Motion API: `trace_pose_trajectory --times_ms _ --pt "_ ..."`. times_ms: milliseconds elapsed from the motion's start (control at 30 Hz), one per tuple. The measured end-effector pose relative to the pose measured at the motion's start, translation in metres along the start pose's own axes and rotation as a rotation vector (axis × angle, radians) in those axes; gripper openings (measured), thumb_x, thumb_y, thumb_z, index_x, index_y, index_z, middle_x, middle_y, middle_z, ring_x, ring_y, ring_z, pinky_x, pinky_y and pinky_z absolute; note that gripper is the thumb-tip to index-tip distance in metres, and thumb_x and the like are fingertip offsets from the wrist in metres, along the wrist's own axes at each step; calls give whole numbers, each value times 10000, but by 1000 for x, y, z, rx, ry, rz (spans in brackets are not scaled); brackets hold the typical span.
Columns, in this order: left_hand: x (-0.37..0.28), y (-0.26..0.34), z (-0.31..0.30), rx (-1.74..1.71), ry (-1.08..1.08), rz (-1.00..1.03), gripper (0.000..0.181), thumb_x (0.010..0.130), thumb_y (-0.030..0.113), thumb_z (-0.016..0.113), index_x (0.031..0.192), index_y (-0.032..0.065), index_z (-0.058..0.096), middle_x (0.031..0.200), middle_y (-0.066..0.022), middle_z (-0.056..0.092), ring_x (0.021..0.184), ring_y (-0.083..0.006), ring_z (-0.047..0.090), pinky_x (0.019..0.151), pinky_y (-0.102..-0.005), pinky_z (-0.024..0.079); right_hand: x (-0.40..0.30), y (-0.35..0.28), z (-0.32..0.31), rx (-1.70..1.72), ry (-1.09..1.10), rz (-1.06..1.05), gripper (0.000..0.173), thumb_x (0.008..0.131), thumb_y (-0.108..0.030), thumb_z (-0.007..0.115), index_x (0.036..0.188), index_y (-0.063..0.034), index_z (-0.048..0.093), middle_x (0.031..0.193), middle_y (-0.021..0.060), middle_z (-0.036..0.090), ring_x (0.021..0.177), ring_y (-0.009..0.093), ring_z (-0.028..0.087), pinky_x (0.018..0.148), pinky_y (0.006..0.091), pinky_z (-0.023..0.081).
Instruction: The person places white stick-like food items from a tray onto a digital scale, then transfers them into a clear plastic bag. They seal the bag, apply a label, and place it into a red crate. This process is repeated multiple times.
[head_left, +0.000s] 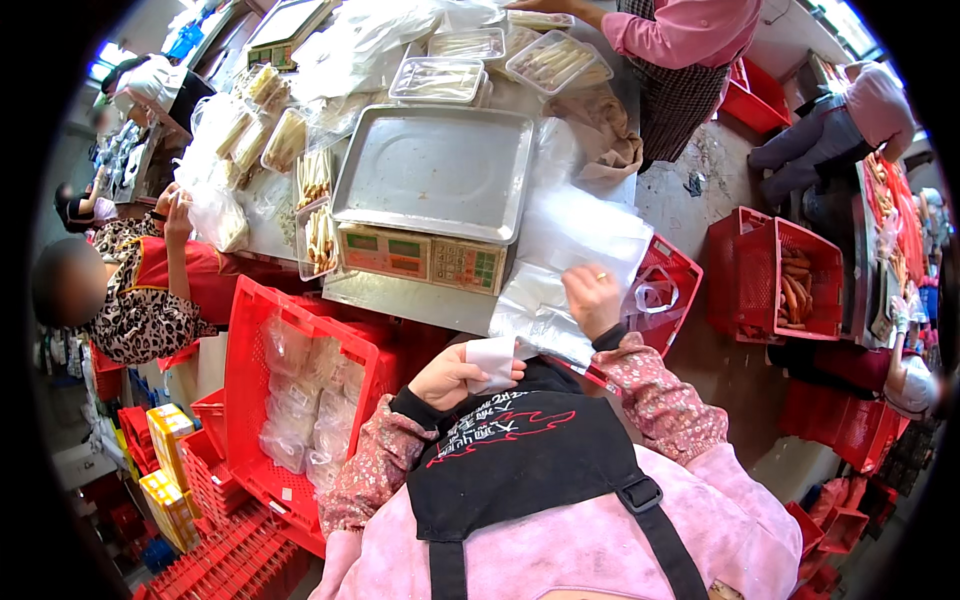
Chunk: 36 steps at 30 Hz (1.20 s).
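Observation:
My left hand (450, 375) holds a roll or strip of white labels (491, 360) in front of the black apron (525, 457). To the right, my right hand (594, 300) hovers over or touches a stack of clear plastic bags (577, 232); its fingers are curled, and I cannot tell whether they pinch anything. A weighing scale (427, 259) with a bare metal tray (435, 172) stands on the table before me. Left of it lies an open clear plastic box (319, 240) of pale cut stalks, with several similar boxes (439, 79) behind the scale.
A red plastic crate (300, 397) with bagged packs (289, 420) stands at my left, another red crate (675, 300) at my right. A co-worker (180, 277) works at the left table edge, another (675, 60) at the far right. A brown cloth (604, 135) lies on the table.

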<state>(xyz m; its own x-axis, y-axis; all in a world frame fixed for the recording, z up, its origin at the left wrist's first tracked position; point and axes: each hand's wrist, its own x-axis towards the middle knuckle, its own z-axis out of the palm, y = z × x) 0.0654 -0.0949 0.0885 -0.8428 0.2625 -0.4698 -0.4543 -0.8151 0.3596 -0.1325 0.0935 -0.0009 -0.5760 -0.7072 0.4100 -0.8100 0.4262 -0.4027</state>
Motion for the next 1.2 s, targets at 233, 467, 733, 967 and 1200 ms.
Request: trace_pose_trajectory --times_ms 233,467,733,967,1200 --pt "-7 6 -1 -20 92 175 546 783 92 600 1279 -50 423 1119 -190 597 1048 -300 585 980 -418 412 -18 7 5 93 -195 -67 261 786 -229 641 1000 -83 616 1026 60 598 980 239 563 829 376 441" --pt "-6 9 -3 5 145 259 439 948 290 484 1248 -30 457 1111 -191 604 1041 -280 593 949 -407 444 -19 3 9 79 -200 -227 341 718 -209 676 1027 -86 606 1077 76 590 977 258 566 831 400 448" --pt "-2 2 -7 244 277 293 280 946 147 496 1150 -37 551 1050 -147 646 961 -228 633 883 -358 489 16 42 12 395 -194 252 127 792 -142 607 833 -32 657 757 177 628 715 333 609 644 374 479" --pt "8 -11 -12 436 304 348 225 932 105 522 1091 -33 603 992 -43 652 884 -106 609 804 -248 474 78 23 -69 285 119 378 126 820 -134 625 854 -15 645 840 123 645 722 255 619 657 322 491" --pt "19 -16 -11 700 274 351 224 933 97 504 1089 -28 603 949 -12 646 842 -70 580 761 -233 468 43 -24 -54 436 -318 167 275 745 -177 712 962 -25 636 993 147 621 964 295 587 846 346 459"
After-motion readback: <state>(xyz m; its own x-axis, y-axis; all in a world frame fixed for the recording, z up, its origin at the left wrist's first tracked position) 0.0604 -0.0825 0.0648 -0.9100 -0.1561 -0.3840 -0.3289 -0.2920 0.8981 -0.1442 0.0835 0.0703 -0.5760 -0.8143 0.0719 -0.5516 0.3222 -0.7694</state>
